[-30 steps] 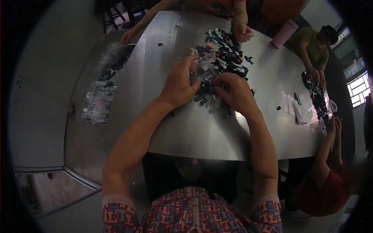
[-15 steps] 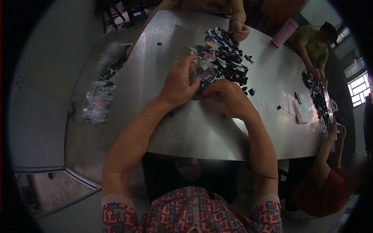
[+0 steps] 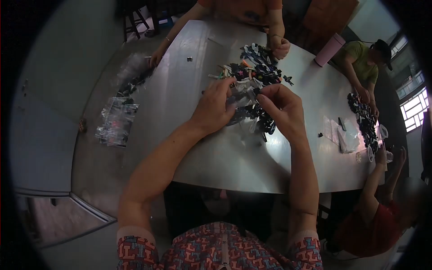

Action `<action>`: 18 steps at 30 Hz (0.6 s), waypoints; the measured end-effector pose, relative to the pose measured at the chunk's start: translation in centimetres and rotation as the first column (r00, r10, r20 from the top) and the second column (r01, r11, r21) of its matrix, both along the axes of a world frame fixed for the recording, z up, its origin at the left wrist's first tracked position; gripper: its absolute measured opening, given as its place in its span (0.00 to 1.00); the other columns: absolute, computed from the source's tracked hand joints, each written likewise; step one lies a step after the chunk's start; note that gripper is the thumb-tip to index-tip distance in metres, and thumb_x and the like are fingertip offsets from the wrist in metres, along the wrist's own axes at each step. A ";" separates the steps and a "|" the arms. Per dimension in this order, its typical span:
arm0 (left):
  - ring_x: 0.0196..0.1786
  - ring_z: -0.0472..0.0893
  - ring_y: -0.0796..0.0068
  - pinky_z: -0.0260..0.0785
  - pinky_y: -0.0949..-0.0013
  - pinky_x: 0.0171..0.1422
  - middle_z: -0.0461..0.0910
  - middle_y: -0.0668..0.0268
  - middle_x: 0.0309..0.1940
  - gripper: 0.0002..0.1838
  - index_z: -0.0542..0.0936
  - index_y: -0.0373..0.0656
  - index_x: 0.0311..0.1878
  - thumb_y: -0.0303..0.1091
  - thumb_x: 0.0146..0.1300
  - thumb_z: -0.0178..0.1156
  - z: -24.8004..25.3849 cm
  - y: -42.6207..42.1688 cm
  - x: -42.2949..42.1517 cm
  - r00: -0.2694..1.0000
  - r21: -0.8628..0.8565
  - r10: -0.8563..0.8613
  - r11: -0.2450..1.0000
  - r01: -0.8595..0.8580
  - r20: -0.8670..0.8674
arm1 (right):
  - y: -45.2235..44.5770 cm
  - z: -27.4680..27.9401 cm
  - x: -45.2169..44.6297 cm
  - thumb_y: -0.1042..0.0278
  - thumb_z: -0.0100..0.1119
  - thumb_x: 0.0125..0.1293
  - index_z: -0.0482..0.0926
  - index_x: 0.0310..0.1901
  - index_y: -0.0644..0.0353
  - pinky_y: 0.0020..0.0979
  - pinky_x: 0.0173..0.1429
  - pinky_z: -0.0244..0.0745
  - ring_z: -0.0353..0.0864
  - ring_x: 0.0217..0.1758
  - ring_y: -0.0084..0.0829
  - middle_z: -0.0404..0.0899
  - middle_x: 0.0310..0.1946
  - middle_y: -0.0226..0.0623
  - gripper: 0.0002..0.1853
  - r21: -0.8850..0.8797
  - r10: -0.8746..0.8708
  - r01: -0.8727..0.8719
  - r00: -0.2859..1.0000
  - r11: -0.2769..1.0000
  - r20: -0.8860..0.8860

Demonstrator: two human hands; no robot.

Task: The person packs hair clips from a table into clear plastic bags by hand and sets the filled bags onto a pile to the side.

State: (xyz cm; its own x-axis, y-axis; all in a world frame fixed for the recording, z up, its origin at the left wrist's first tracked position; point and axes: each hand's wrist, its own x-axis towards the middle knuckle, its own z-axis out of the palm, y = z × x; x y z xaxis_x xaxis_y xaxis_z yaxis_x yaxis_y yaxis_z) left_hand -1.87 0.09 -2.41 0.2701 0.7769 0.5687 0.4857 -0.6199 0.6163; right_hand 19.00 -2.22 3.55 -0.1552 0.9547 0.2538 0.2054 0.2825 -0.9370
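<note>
A clear plastic bag (image 3: 242, 95) is held in my left hand (image 3: 213, 104), its fingers curled at the bag's left side. My right hand (image 3: 284, 107) is at the bag's right side, thumb and forefinger pinched on a small dark piece (image 3: 258, 91). Beneath and beyond both hands spreads a pile of dark hair clips (image 3: 270, 74) with a few orange, pink and white ones among them. More dark clips lie just below the bag, partly hidden by my hands.
Filled clear bags (image 3: 116, 121) lie at the left. Across the metal table (image 3: 216, 157) sits a person in orange (image 3: 243, 11). A pink bottle (image 3: 330, 49) stands at the back right. Two other people work at the right beside dark clips (image 3: 363, 119) and empty bags (image 3: 347, 137).
My right hand has risen from the near clips to the bag's side. The view has shifted slightly. The person across has a hand back at the left table edge.
</note>
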 end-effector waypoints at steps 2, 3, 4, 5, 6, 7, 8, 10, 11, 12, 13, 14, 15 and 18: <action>0.51 0.75 0.53 0.68 0.54 0.60 0.75 0.56 0.43 0.33 0.68 0.37 0.64 0.23 0.53 0.65 0.0 0.0 0.2 1.000 0.021 0.002 1.000 -0.002 -0.008 | -0.4 -0.2 -0.6 0.71 0.68 0.65 0.83 0.41 0.64 0.20 0.39 0.71 0.76 0.34 0.14 0.82 0.31 0.25 0.07 0.109 -0.028 0.022 0.998 0.994 0.050; 0.50 0.75 0.53 0.68 0.53 0.59 0.75 0.57 0.43 0.33 0.68 0.37 0.64 0.22 0.53 0.65 0.0 -0.1 0.3 1.000 0.041 0.005 0.999 -0.004 -0.016 | -0.5 -0.2 -0.9 0.72 0.70 0.63 0.83 0.41 0.64 0.21 0.38 0.72 0.77 0.33 0.16 0.83 0.32 0.28 0.08 0.151 -0.060 0.043 0.992 0.988 0.108; 0.50 0.75 0.53 0.68 0.53 0.59 0.75 0.57 0.43 0.33 0.68 0.37 0.64 0.22 0.53 0.65 -0.1 -0.1 0.3 1.000 0.038 0.003 0.999 -0.002 -0.016 | -0.5 -0.5 -1.1 0.72 0.70 0.63 0.83 0.41 0.64 0.21 0.38 0.72 0.77 0.33 0.16 0.83 0.32 0.28 0.08 0.149 -0.061 0.045 0.992 0.988 0.108; 0.49 0.75 0.53 0.68 0.53 0.59 0.75 0.57 0.42 0.33 0.68 0.36 0.64 0.22 0.53 0.65 -0.2 -0.1 0.3 1.000 0.047 -0.014 0.999 0.015 -0.022 | -0.3 -0.9 -1.3 0.72 0.70 0.62 0.83 0.42 0.63 0.23 0.37 0.74 0.79 0.32 0.18 0.83 0.33 0.29 0.09 0.228 -0.098 0.063 0.984 0.972 0.147; 0.49 0.75 0.53 0.68 0.53 0.59 0.75 0.57 0.41 0.33 0.68 0.36 0.64 0.22 0.53 0.65 -0.2 -0.1 0.4 0.999 0.055 -0.030 0.998 0.032 -0.027 | -0.3 -1.1 -1.5 0.73 0.71 0.61 0.84 0.42 0.63 0.24 0.37 0.75 0.80 0.31 0.21 0.83 0.34 0.31 0.09 0.306 -0.138 0.077 0.973 0.949 0.184; 0.49 0.75 0.53 0.68 0.53 0.59 0.75 0.57 0.41 0.33 0.68 0.36 0.64 0.22 0.53 0.65 -0.2 -0.2 0.4 0.999 0.053 -0.033 0.998 0.034 -0.028 | -0.5 -1.1 -1.6 0.73 0.71 0.61 0.84 0.42 0.63 0.24 0.37 0.75 0.80 0.31 0.21 0.83 0.34 0.31 0.09 0.304 -0.140 0.079 0.973 0.950 0.183; 0.48 0.74 0.53 0.68 0.53 0.59 0.75 0.57 0.41 0.32 0.68 0.36 0.64 0.23 0.53 0.65 -0.2 -0.2 0.5 0.999 0.040 -0.051 0.998 0.051 -0.015 | -0.7 -0.9 -1.7 0.73 0.71 0.60 0.84 0.42 0.62 0.26 0.36 0.76 0.81 0.31 0.23 0.84 0.35 0.33 0.09 0.299 -0.152 0.087 0.967 0.950 0.202; 0.48 0.74 0.53 0.68 0.53 0.58 0.75 0.57 0.41 0.32 0.68 0.36 0.64 0.23 0.53 0.65 -0.2 -0.2 0.5 0.998 0.026 -0.069 0.997 0.069 -0.003 | -1.0 -0.6 -2.0 0.73 0.71 0.59 0.85 0.42 0.61 0.27 0.36 0.77 0.82 0.31 0.26 0.84 0.36 0.34 0.10 0.293 -0.165 0.096 0.961 0.951 0.221; 0.48 0.74 0.53 0.68 0.53 0.58 0.74 0.56 0.41 0.32 0.68 0.36 0.64 0.23 0.53 0.65 -0.2 -0.2 0.5 0.998 0.025 -0.066 0.997 0.066 -0.001 | -1.1 -0.5 -2.1 0.73 0.71 0.60 0.85 0.42 0.61 0.27 0.37 0.78 0.82 0.31 0.26 0.84 0.36 0.34 0.09 0.315 -0.166 0.092 0.962 0.945 0.218; 0.48 0.74 0.53 0.68 0.53 0.58 0.74 0.56 0.41 0.32 0.69 0.36 0.64 0.23 0.53 0.64 -0.1 -0.2 0.5 0.998 0.025 -0.062 0.998 0.062 0.000 | -1.1 -0.5 -2.2 0.73 0.71 0.60 0.86 0.42 0.60 0.27 0.37 0.78 0.82 0.31 0.26 0.84 0.35 0.34 0.09 0.336 -0.167 0.088 0.963 0.938 0.213; 0.48 0.74 0.53 0.68 0.53 0.58 0.74 0.56 0.41 0.32 0.69 0.36 0.64 0.23 0.53 0.64 -0.1 -0.3 0.5 0.998 0.022 -0.061 0.998 0.061 0.000 | -1.1 -0.5 -2.3 0.73 0.71 0.60 0.86 0.42 0.60 0.27 0.37 0.78 0.82 0.31 0.26 0.84 0.35 0.34 0.09 0.334 -0.165 0.087 0.963 0.939 0.213; 0.49 0.74 0.54 0.68 0.53 0.58 0.74 0.56 0.41 0.32 0.68 0.36 0.64 0.23 0.53 0.64 -0.1 -0.4 0.5 0.998 0.015 -0.062 0.998 0.062 0.003 | -1.1 -0.5 -2.3 0.73 0.71 0.60 0.86 0.43 0.60 0.27 0.37 0.78 0.81 0.31 0.25 0.84 0.34 0.34 0.09 0.340 -0.173 0.092 0.960 0.936 0.218; 0.49 0.74 0.54 0.68 0.53 0.58 0.74 0.56 0.42 0.32 0.68 0.37 0.64 0.23 0.53 0.64 0.0 -0.4 0.6 0.998 0.010 -0.062 0.998 0.062 0.007 | -1.1 -0.5 -2.3 0.74 0.71 0.60 0.87 0.44 0.60 0.27 0.37 0.78 0.81 0.30 0.25 0.84 0.34 0.34 0.09 0.347 -0.181 0.096 0.958 0.933 0.224; 0.49 0.74 0.53 0.68 0.54 0.58 0.74 0.57 0.42 0.32 0.69 0.37 0.64 0.22 0.53 0.64 0.1 -0.3 0.4 0.997 0.017 -0.075 0.997 0.075 -0.013 | -1.1 -0.7 -2.2 0.73 0.71 0.62 0.87 0.45 0.61 0.21 0.33 0.67 0.74 0.29 0.14 0.85 0.35 0.29 0.10 0.342 -0.181 0.098 0.959 0.935 0.219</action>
State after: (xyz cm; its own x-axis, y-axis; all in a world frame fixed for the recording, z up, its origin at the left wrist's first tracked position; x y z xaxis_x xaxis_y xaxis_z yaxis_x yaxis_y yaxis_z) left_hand -1.44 -0.25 -2.36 0.3342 0.7444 0.5781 0.4445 -0.6653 0.5998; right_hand 16.80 -3.31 2.86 -0.1227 0.8428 0.5241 0.4749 0.5135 -0.7147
